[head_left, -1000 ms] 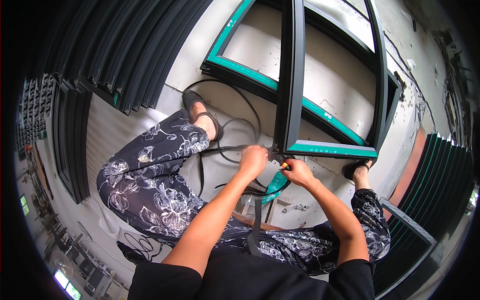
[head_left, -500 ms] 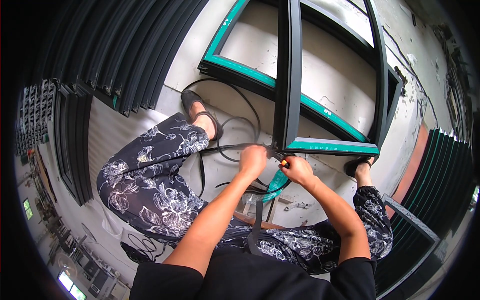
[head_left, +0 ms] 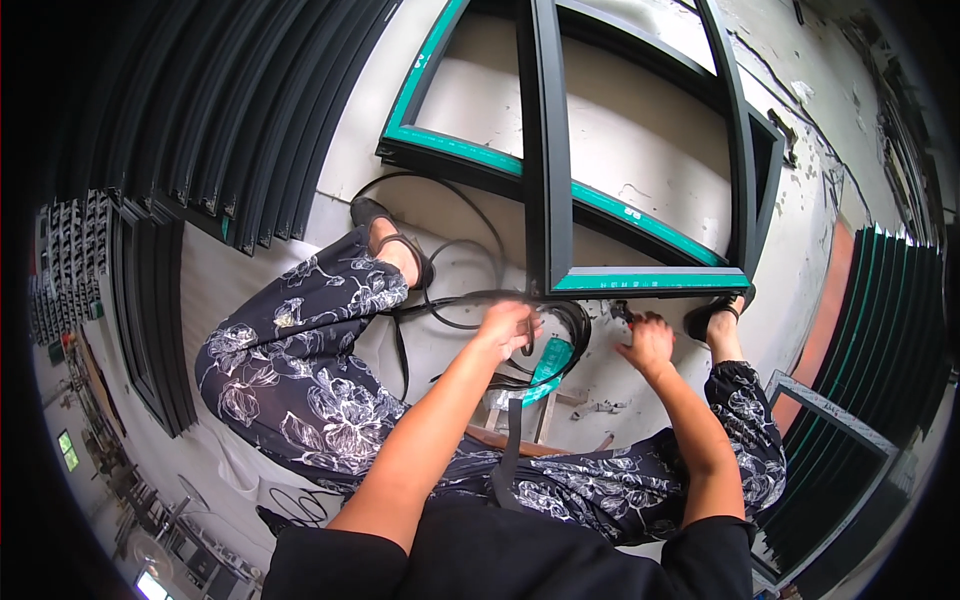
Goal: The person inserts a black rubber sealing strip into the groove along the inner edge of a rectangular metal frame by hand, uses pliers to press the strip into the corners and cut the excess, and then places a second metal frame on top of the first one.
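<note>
My left hand (head_left: 510,328), slightly smeared by motion, has its fingers curled round a piece of thin black rubber strip (head_left: 527,343). It is over a loose coil of the same strip (head_left: 572,322), just below the corner of a dark window frame (head_left: 548,190). A green piece of tape or film (head_left: 550,362) lies within the coil. To the right, my right hand (head_left: 648,342) is closed on a small dark hand tool (head_left: 622,313) with a touch of red-orange on its handle; its jaws point away and their shape is hard to make out.
A second dark frame with green film (head_left: 460,150) leans behind the first against the pale wall. Stacked dark profiles (head_left: 270,130) stand at upper left, more (head_left: 880,330) at right beside a grey-edged frame (head_left: 835,450). My feet are on both sides of the coil.
My right hand has moved right with the tool, away from the frame corner and my left hand. The left hand has dropped slightly and still holds strip. My view has shifted a little.
</note>
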The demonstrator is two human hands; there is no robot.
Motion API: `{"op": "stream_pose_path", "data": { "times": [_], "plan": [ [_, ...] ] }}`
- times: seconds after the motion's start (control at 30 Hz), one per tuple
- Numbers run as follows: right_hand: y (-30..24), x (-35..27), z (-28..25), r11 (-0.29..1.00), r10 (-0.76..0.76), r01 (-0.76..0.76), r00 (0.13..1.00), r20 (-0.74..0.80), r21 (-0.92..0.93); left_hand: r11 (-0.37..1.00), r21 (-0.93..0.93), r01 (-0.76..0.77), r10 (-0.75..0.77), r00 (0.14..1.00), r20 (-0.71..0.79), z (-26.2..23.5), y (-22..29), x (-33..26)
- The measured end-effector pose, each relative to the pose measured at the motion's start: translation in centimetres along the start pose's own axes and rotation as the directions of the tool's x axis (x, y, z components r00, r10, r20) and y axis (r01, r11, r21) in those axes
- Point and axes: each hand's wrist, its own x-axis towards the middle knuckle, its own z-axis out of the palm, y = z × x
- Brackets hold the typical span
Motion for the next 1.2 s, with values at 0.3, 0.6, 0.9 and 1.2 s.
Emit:
{"op": "stream_pose_path", "data": {
  "times": [0.3,0.6,0.9,1.2],
  "plan": [
    [-12.8,-0.8,0.8,-0.023,-0.111,-0.269,0.958,0.265,0.963,0.947,0.306,-0.099,0.123,0.991,-0.057,0.1,0.0,0.1],
    [-10.7,0.6,0.4,0.139,0.009,-0.208,0.978,0.209,0.968,0.748,0.545,-0.377,0.405,0.911,0.075,-1.1,1.0,3.6],
    [-11.8,0.8,1.8,0.093,-0.099,-0.293,0.948,0.301,0.952,0.855,0.392,-0.34,0.343,0.937,0.065,-0.1,1.9,2.8],
    [-10.7,0.5,0.0,0.267,0.024,-0.115,0.993,0.113,0.957,0.522,0.696,-0.493,0.637,0.768,0.066,0.5,0.8,3.8]
  ]
}}
